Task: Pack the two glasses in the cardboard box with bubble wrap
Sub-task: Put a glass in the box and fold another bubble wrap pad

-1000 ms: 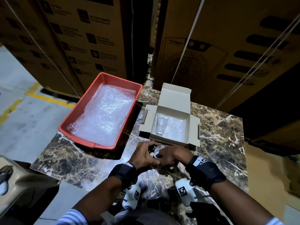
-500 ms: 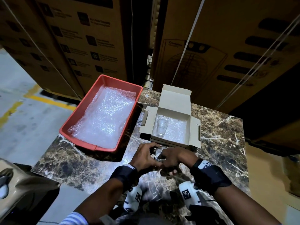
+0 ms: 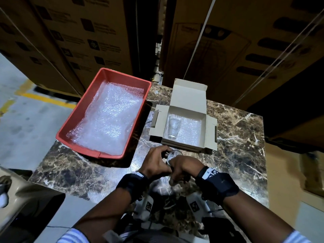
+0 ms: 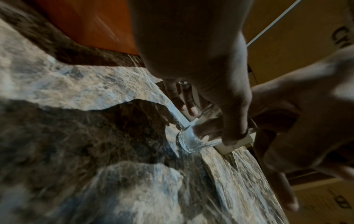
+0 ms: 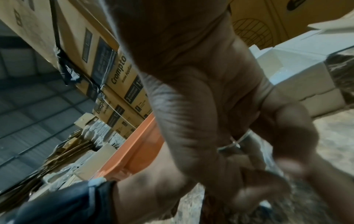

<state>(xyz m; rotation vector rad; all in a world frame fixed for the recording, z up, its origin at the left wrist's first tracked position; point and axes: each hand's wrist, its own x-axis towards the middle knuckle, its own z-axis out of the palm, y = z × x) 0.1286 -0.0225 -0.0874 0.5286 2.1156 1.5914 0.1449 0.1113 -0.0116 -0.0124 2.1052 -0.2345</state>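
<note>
Centrally on the table (image 3: 236,137), a polished slab of brown marble with pale veins, stands the cardboard box (image 3: 187,102): a shallow, rectangular carton of plain matte board, its lid folded back and its side flaps spread flat. A sheet of bubble wrap (image 3: 190,132), clear and dimpled, lines the floor of the box. One glass (image 3: 173,127), a clear, smooth tumbler that tapers toward its base, lies on its side on this lining in the left half of the box.

To the left of the box sits a red plastic tray (image 3: 73,127), rectangular with rounded corners and a raised rim. It holds a larger, crumpled sheet of the same wrap.

The second glass (image 3: 172,155) is near the front edge of the box, above the table, held between both hands. The left hand (image 3: 156,163) curls its fingers round the glass from the left, thumb along the wall. The right hand (image 3: 184,168) grips it from the right, its lower fingers bent beneath. In the left wrist view the thick, round base of this glass (image 4: 193,139) points down at the marble, tilted. Both wrists carry dark straps.

Tall printed cartons stand behind the table.
</note>
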